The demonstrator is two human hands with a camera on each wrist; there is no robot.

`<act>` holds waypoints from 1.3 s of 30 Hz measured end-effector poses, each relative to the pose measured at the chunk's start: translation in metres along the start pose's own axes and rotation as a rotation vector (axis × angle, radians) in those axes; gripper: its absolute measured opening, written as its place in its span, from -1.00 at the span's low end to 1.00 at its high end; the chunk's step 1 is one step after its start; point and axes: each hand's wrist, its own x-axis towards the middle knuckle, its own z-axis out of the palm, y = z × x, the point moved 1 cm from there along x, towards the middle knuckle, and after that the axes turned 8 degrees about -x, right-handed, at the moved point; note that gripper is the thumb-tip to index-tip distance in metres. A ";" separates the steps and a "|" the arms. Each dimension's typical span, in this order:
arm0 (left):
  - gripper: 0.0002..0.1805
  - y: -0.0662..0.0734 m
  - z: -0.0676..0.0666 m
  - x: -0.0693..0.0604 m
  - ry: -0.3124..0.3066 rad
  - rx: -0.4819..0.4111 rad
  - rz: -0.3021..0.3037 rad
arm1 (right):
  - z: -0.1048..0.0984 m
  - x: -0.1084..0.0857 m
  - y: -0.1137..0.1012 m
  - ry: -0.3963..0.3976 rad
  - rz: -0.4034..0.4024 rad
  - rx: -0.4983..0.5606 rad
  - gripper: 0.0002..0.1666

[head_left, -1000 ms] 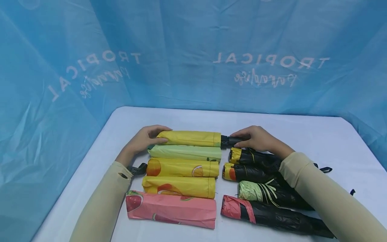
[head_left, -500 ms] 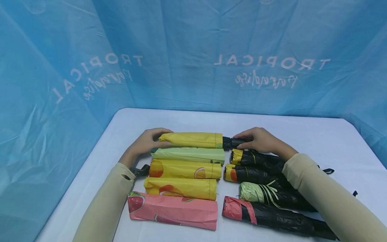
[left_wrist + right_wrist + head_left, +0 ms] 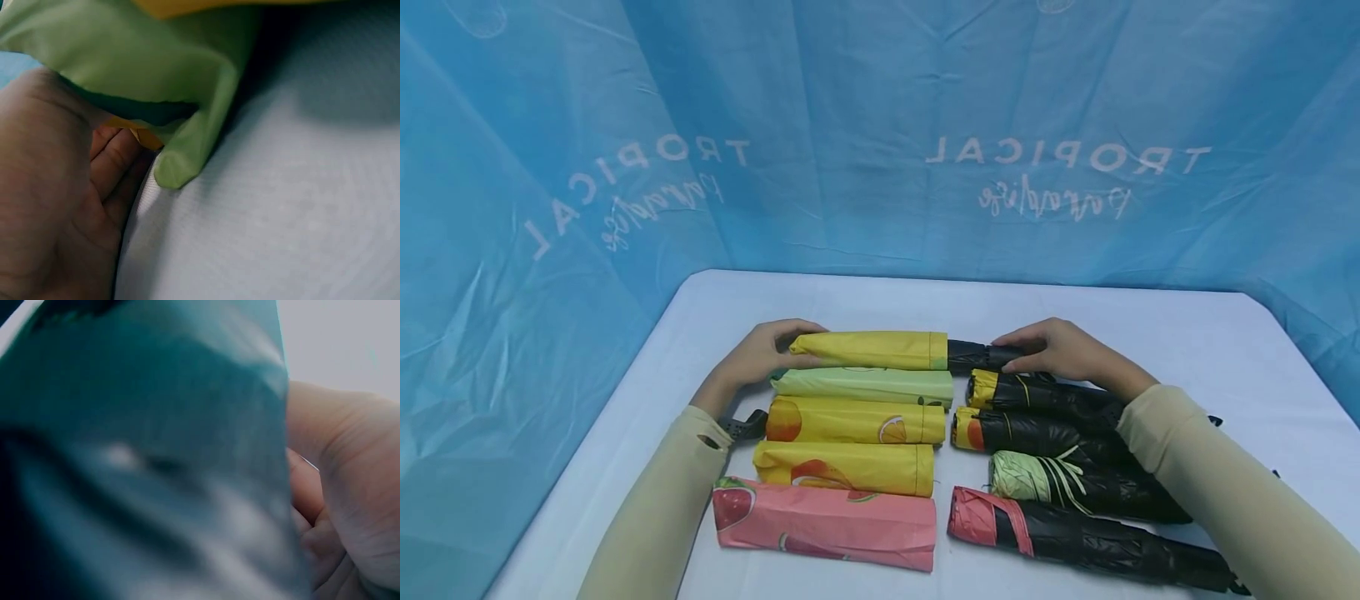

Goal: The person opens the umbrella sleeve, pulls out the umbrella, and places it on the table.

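Note:
At the back of the row, my left hand (image 3: 756, 357) grips the left end of a yellow umbrella sleeve (image 3: 876, 350). A folded black umbrella (image 3: 972, 356) sticks out of the sleeve's right end, and my right hand (image 3: 1067, 357) holds it between thumb and fingers. Right in front lies a light green sleeve (image 3: 865, 386); in the left wrist view green cloth (image 3: 156, 62) hangs beside the left palm. Blurred dark umbrella cloth (image 3: 156, 444) fills much of the right wrist view. How far the umbrella reaches inside the sleeve is hidden.
Nearer me lie two yellow fruit-print sleeves (image 3: 842, 419) and a pink watermelon sleeve (image 3: 827, 525). To their right are several folded black umbrellas (image 3: 1097, 550) with yellow, green or pink ends, partly under the right forearm. A blue curtain (image 3: 850, 167) stands behind the white table (image 3: 880, 287).
My right hand has shifted slightly to the right with the umbrella, so more black shows beyond the yellow sleeve. The left hand keeps its hold on the sleeve's left end.

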 end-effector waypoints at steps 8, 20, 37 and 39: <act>-0.44 -0.005 -0.001 0.003 -0.001 0.031 0.002 | 0.000 -0.002 0.003 0.001 -0.006 0.018 -0.47; -0.47 -0.001 -0.001 0.003 -0.003 0.037 -0.011 | -0.008 -0.017 0.017 0.004 0.011 0.021 -0.47; -0.47 -0.002 -0.002 0.001 -0.008 0.025 0.002 | -0.017 -0.035 0.034 0.007 0.017 0.057 -0.45; -0.47 -0.003 -0.002 0.001 -0.009 0.026 -0.006 | -0.019 -0.039 0.037 0.007 0.025 0.054 -0.45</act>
